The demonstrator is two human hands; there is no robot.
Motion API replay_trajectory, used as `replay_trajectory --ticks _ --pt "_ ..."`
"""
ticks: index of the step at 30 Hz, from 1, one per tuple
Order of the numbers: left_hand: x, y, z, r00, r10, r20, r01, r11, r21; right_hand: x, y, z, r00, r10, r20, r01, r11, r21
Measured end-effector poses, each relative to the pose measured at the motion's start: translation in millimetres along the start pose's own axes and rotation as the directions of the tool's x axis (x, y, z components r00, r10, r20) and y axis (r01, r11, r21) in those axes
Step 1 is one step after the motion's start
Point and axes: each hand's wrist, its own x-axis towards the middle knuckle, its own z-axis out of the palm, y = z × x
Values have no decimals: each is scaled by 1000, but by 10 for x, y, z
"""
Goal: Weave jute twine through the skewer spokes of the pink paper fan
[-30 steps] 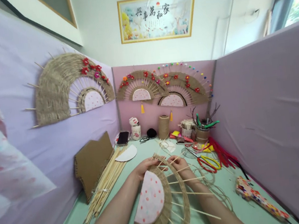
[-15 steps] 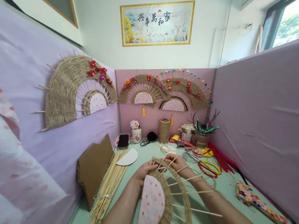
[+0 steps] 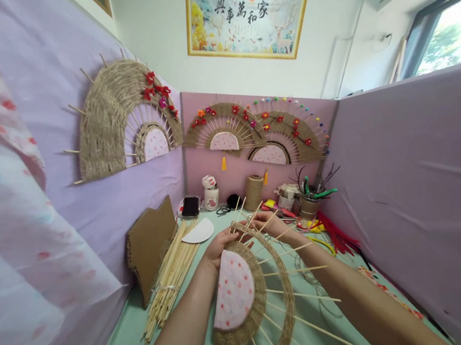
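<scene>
A half-round woven fan frame (image 3: 258, 303) of jute twine on thin wooden sticks is tilted on its side in front of me. Its flat inner half-disc (image 3: 233, 289) is white-pink with red dots. A narrow woven outer band (image 3: 286, 283) arcs around it, with bare sticks poking out beyond. My left hand (image 3: 221, 245) is closed around the frame's upper end. At the top of the outer band, my right hand (image 3: 271, 224) pinches among the stick tips on the twine; the strand between its fingers is barely visible. Loose twine (image 3: 318, 290) trails over the table below my right arm.
To the left lie a bundle of sticks (image 3: 170, 280), a white half-disc (image 3: 198, 231) and upright cardboard (image 3: 151, 244). A twine spool (image 3: 254, 193), a phone (image 3: 190, 206) and a tool pot (image 3: 309, 206) stand behind. Red strips (image 3: 338, 232) are at right; partition walls surround the table.
My view has tilted and shifted. Both hands and the fan frame appear slightly higher in view, and my right forearm now covers most of the scissors. Both hands keep their grip.
</scene>
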Motion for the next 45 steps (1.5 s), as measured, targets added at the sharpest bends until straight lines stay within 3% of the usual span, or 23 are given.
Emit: replay_trajectory --ticks 8,13,19,27,37,45 --pt "-36 -45 120 989 0 145 15 995 -96 104 -145 -96 999 -34 -12 32 994 -104" --pt "-33 -56 127 989 22 148 -3 992 -127 111 -180 -124 998 -40 47 47 987 -153" --pt "-62 -29 191 989 26 143 -11 994 -106 124 -211 -224 996 -85 -6 82 973 -216" --pt "-89 -14 267 986 18 163 -2 995 -95 83 -252 -270 998 -57 5 56 961 -271" --pt "-84 -33 253 985 13 175 7 993 -115 102 -472 -437 972 -233 34 231 917 -325" --pt "-64 -64 270 980 -18 197 40 993 -107 188 -650 -472 946 -318 -64 272 884 -381"
